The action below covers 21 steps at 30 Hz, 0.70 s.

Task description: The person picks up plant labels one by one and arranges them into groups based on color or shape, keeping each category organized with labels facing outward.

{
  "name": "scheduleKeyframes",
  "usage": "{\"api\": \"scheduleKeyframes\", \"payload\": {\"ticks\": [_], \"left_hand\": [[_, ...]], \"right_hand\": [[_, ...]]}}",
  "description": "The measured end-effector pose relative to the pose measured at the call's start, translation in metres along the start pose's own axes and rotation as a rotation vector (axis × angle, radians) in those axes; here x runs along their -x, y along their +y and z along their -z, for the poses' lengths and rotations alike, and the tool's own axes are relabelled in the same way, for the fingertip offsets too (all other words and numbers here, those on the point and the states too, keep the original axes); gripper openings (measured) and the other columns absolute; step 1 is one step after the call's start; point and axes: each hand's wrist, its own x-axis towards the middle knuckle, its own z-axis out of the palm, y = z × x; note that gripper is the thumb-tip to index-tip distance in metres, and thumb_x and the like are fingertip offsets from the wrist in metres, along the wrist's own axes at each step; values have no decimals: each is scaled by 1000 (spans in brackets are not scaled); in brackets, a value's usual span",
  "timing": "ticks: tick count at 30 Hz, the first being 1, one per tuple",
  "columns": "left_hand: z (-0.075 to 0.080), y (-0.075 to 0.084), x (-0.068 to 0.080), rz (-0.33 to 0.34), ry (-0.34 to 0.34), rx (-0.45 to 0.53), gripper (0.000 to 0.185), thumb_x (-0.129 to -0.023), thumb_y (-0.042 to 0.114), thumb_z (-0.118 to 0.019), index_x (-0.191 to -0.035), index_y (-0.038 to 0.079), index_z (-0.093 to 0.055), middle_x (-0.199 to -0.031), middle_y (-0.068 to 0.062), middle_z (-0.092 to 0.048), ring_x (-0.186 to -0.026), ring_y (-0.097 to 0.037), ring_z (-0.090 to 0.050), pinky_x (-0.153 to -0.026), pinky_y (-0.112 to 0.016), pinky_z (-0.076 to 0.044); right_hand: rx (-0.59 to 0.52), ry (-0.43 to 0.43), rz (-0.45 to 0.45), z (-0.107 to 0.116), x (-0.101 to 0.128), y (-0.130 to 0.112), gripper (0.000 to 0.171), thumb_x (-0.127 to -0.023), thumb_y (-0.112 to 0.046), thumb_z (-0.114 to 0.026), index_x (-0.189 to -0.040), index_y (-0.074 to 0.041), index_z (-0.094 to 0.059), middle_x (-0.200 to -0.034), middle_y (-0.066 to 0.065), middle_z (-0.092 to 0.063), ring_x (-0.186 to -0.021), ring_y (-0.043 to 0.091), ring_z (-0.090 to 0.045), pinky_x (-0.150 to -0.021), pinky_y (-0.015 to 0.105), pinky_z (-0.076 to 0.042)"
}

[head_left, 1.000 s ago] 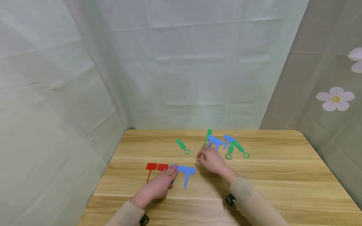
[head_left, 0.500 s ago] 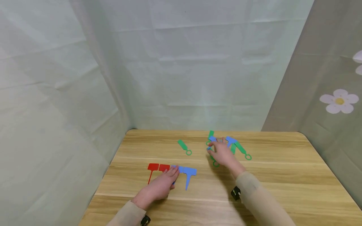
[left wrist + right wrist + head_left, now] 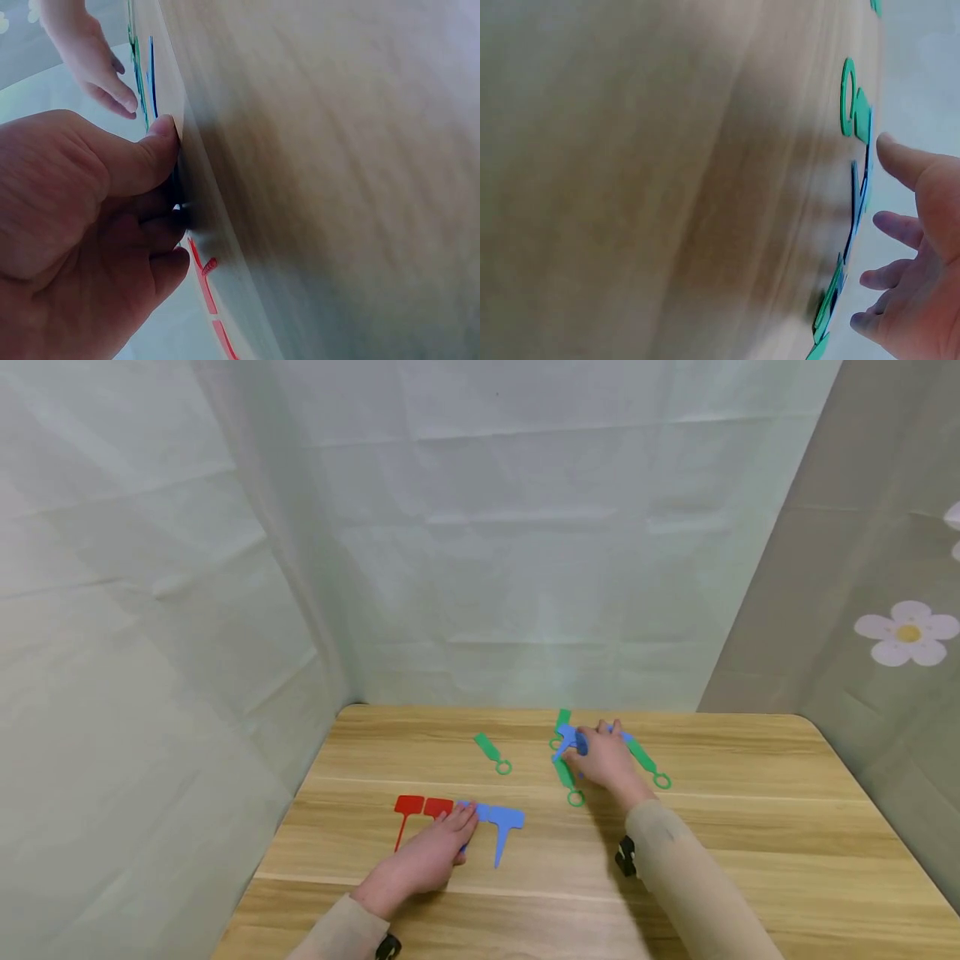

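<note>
Neither grip holds anything: the right hand lies with relaxed, spread fingers on a blue T-shaped plant tag in the far cluster, and the right wrist view shows the fingers straight. Green loop tags lie just beside it on the wooden counter. The left hand rests flat, fingertips on a blue tag beside two red tags. A lone green tag sits apart.

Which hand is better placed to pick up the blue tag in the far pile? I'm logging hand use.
Right. The right hand already rests over the blue tag among the green tags; the left hand sits nearer, on the row of tags.
</note>
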Motion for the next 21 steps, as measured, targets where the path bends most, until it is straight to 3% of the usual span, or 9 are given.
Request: {"api": "scheduleKeyframes", "payload": {"ticks": [6, 21], "left_hand": [[0, 0, 0, -6, 4, -1, 60, -105, 7, -66, -159, -8, -44, -169, -21, -36, -157, -39, -32, -125, -54, -32], [3, 3, 1, 2, 2, -1, 60, -104, 6, -67, -158, -8, -45, -169, -22, -37, -157, -40, -33, -125, -54, -33]], "right_hand": [[-1, -30, -60, 5, -6, -2, 74, -103, -48, -68, -156, 3, -51, -161, 47, -24, -152, 69, -1, -119, 79, -20], [103, -6, -157, 7, -20, -15, 65, -98, -51, -76, -137, 1, -70, -158, 42, -37, -153, 67, -9, -124, 73, -18]]}}
